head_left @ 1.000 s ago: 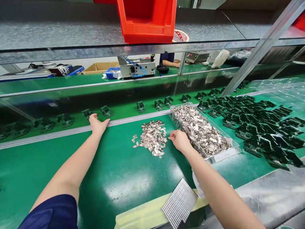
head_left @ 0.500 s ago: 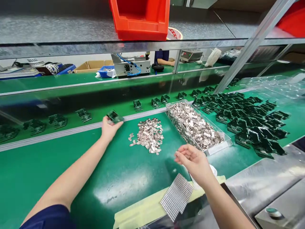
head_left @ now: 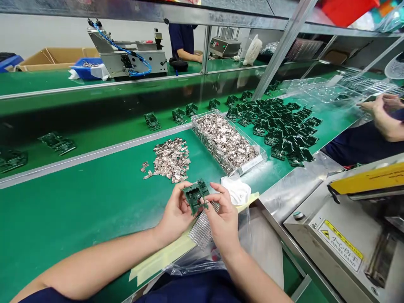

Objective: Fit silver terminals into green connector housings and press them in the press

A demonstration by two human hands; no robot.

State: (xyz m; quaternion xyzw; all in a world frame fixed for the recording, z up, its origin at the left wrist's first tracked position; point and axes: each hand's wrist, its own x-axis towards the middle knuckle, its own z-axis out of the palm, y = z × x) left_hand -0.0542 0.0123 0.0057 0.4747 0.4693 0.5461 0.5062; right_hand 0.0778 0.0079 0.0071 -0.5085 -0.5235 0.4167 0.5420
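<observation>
A green circuit board (head_left: 195,195) is being held above the near edge of the green worktop (head_left: 94,202), in front of the body. Its left side is being gripped by the left hand (head_left: 175,214), with the fingers closed around it. Its lower right corner is being touched by the thumb and forefinger of the right hand (head_left: 222,214); whether the board or some small part is being pinched there cannot be told. A gridded metal sheet (head_left: 200,233) is being partly covered by the hands, over yellow tape (head_left: 167,256). A white cloth (head_left: 235,191) is being left just beside the right hand. Beyond, small metal pieces are being kept in a loose pile (head_left: 172,160) and in a clear tray (head_left: 251,165).
</observation>
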